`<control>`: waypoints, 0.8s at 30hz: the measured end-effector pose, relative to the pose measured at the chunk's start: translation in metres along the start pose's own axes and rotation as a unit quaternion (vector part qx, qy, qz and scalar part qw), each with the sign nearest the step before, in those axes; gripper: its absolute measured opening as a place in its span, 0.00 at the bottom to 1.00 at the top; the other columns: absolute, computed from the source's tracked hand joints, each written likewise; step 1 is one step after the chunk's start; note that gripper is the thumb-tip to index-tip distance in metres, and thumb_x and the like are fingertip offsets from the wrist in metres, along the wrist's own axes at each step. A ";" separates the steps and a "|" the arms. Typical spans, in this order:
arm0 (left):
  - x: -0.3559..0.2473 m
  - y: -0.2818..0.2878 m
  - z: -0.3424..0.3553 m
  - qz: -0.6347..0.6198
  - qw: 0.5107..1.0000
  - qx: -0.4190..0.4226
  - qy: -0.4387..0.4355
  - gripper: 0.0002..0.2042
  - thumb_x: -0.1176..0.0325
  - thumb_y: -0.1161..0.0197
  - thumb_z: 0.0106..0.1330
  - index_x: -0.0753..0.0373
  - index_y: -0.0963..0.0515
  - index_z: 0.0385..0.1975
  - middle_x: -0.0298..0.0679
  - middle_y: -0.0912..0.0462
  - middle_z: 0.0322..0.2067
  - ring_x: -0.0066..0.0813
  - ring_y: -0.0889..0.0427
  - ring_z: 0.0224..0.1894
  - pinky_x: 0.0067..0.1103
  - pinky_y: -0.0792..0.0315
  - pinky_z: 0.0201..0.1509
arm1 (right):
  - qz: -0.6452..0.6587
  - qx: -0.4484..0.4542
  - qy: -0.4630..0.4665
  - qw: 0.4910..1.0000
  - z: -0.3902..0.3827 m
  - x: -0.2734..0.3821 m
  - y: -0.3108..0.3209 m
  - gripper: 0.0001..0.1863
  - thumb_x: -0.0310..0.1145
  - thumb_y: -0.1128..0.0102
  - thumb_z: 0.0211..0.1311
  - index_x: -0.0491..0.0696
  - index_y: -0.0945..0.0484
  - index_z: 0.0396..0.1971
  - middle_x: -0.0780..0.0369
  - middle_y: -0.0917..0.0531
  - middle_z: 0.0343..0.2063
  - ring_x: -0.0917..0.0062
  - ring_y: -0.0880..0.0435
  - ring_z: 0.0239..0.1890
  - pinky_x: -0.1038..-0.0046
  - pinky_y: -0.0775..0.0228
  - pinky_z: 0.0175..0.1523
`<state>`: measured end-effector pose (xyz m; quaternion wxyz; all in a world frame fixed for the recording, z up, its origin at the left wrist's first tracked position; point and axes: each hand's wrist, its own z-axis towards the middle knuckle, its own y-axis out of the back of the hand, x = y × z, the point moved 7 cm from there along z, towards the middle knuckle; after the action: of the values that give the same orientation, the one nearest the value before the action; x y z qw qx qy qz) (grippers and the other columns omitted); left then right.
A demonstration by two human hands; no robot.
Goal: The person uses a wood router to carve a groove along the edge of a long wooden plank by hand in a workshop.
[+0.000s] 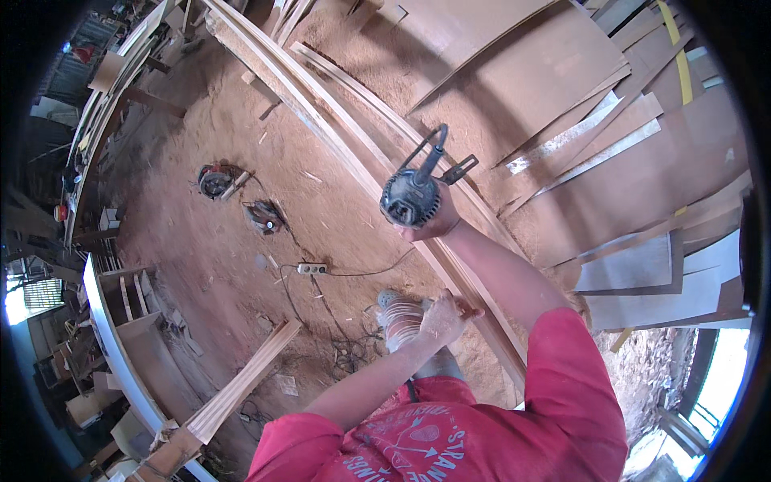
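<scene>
R hand (438, 220): closed round a black pwr tool (406, 199), w/ cord (434, 153) & slotted metal bracket (460, 169) on its far side; tool sits over long pale timber strips (456, 273), contact underneath hidden. L hand (442, 320): fingers curled at strips' L edge, below tool; can't tell if they grip. Strips run diag., upper L to lower R. To L: socket block (312, 268) on dusty floor (185, 241), then 2 smaller-looking machines (215, 181). To R: overlapping brown sheets (554, 72).
</scene>
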<state>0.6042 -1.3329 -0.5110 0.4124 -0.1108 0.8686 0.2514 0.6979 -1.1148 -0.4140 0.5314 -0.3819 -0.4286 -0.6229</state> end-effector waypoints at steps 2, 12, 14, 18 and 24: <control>-0.002 0.003 -0.001 -0.022 0.998 0.031 0.043 0.42 0.31 0.32 0.68 0.75 0.22 0.50 0.60 0.16 0.56 0.61 0.14 0.58 0.45 0.22 0.64 | -0.009 0.002 0.015 1.000 0.012 -0.006 -0.002 0.21 0.37 0.24 0.42 0.50 0.14 0.41 0.65 0.08 0.40 0.79 0.08 0.40 0.71 0.14 0.51; 0.087 0.191 0.079 -0.099 0.987 -0.100 0.080 0.41 0.35 0.28 0.67 0.74 0.22 0.59 0.48 0.14 0.45 0.42 0.12 0.50 0.34 0.20 0.55 | -0.047 0.025 0.043 0.998 0.055 -0.037 -0.023 0.30 0.42 0.17 0.43 0.47 0.15 0.47 0.66 0.08 0.39 0.81 0.10 0.40 0.73 0.15 0.53; 0.086 0.185 0.092 0.071 0.996 -0.050 -0.035 0.33 0.41 0.29 0.70 0.67 0.21 0.57 0.43 0.16 0.39 0.39 0.14 0.46 0.33 0.20 0.51 | -0.003 0.013 0.001 1.000 0.056 -0.044 -0.015 0.32 0.45 0.14 0.42 0.47 0.16 0.48 0.66 0.09 0.39 0.81 0.10 0.40 0.72 0.16 0.54; 0.101 0.170 0.110 0.336 0.932 -0.057 -0.125 0.29 0.45 0.27 0.68 0.68 0.22 0.49 0.40 0.17 0.39 0.38 0.14 0.47 0.36 0.19 0.54 | 0.083 0.026 -0.028 0.996 0.078 -0.076 -0.023 0.45 0.47 0.06 0.30 0.47 0.18 0.53 0.66 0.09 0.42 0.77 0.10 0.44 0.68 0.17 0.57; 0.110 0.142 0.106 0.182 0.978 0.071 -0.067 0.32 0.40 0.34 0.72 0.65 0.23 0.60 0.53 0.15 0.48 0.54 0.13 0.50 0.45 0.17 0.57 | 0.073 0.035 -0.008 0.997 0.142 -0.112 -0.063 0.52 0.62 0.06 0.29 0.45 0.16 0.55 0.56 0.10 0.49 0.63 0.10 0.50 0.60 0.20 0.60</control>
<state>0.5480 -1.1545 -0.6032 0.4240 0.0959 0.8602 0.2667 0.6546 -0.9391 -0.4778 0.5848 -0.3988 -0.4254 -0.5639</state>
